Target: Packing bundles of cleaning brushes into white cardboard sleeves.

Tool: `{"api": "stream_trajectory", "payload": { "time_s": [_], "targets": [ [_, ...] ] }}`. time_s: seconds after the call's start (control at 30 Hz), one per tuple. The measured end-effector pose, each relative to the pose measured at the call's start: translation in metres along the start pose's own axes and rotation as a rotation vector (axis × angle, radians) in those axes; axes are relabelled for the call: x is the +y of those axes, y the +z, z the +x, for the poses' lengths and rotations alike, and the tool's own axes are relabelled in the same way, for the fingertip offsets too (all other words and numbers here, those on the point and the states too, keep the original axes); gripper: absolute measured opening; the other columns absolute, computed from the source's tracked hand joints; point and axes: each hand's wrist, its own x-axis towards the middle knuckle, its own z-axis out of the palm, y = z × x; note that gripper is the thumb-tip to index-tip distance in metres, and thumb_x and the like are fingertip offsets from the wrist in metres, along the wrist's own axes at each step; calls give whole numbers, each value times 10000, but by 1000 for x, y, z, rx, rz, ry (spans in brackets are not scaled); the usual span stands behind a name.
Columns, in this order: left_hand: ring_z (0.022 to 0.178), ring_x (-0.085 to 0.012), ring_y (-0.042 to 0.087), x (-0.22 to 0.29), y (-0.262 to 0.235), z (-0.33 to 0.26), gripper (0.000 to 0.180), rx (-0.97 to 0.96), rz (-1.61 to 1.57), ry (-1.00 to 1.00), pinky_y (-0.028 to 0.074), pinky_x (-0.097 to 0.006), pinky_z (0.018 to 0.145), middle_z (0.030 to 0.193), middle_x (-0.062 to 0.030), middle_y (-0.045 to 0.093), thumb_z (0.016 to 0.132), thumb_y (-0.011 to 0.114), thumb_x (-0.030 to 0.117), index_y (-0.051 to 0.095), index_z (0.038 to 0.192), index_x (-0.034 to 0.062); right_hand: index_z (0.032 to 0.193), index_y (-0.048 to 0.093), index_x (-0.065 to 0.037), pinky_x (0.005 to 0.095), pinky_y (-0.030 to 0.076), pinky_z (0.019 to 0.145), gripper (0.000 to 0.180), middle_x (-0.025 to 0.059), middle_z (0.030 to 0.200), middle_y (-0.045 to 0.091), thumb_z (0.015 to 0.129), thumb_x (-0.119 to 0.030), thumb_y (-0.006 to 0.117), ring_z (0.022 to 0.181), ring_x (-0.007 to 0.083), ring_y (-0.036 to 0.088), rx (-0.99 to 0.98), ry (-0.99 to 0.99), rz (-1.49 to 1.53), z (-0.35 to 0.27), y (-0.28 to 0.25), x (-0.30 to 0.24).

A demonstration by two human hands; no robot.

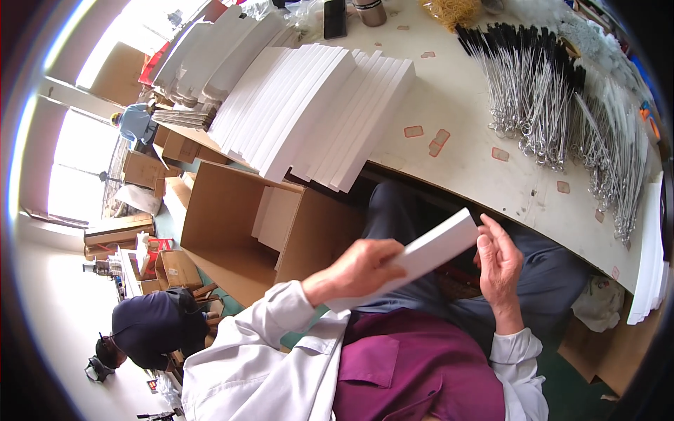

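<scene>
Over my lap, a long, slim white box [439,245] lies slantwise, its far end pointing up and to the right. My left hand [365,268] is closed around its middle, thumb on top. Beside the box's upper end, my right hand [500,263] is open with its fingers stretched out; whether a fingertip touches the box I cannot tell. On the table to the left stand rows of similar white boxes [302,105], packed side by side. Below them an open cardboard carton [232,231] holds a few white boxes [277,217] against its inner wall.
On the white table [435,91] lie many thin wire-handled brushes [526,91] with black bristles, at the right. A phone [335,19] and a metal cup [369,12] stand at the back. Another person [151,326] in dark clothes is at the left. Cardboard [604,344] is at the lower right.
</scene>
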Motion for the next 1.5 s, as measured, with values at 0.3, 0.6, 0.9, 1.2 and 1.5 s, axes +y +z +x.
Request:
{"api": "stream_trajectory", "payload": {
  "time_s": [0.3, 0.6, 0.9, 1.2, 1.5],
  "targets": [
    [910, -527, 651, 21, -149, 74, 227, 691, 753, 185, 527, -557, 766, 937, -321, 674, 902, 727, 134, 645, 1055, -13, 1025, 743, 17, 256, 462, 586, 117, 65, 852, 705, 1000, -87, 695, 627, 90, 554, 266, -240, -311, 45, -33, 26],
    [1093, -420, 683, 3, -190, 119, 326, 690, 1313, -114, 560, -509, 908, 1116, -211, 673, 883, 780, 186, 662, 1134, 16, 997, 739, 15, 253, 460, 571, 104, 59, 812, 693, 990, -85, 710, 603, 96, 547, 271, -212, -238, 48, -31, 40],
    [1115, -426, 667, 64, -64, 66, 398, 684, 742, 377, 545, -444, 957, 1206, -214, 695, 852, 810, 121, 675, 1201, -14, 1022, 731, 7, 280, 511, 554, 149, 50, 728, 684, 1010, -130, 672, 593, 95, 635, 292, -34, -77, 36, -51, 38],
    [1145, -424, 664, 46, 7, 165, 322, 576, 511, 621, 532, -468, 990, 1246, -238, 682, 886, 768, 97, 677, 1169, -26, 1096, 725, -8, 371, 590, 752, 200, 164, 995, 749, 972, -164, 708, 850, 290, 745, 879, -252, -811, 1, -242, -1],
    [1179, -406, 632, 24, 29, 215, 237, 651, 504, 636, 494, -475, 1034, 1224, -221, 689, 913, 718, 86, 682, 1115, -33, 1426, 525, 17, 467, 348, 1211, 598, 198, 1476, 523, 869, -126, 692, 1399, 364, 463, 750, 509, -1659, -73, -426, 18]
  ]
}}
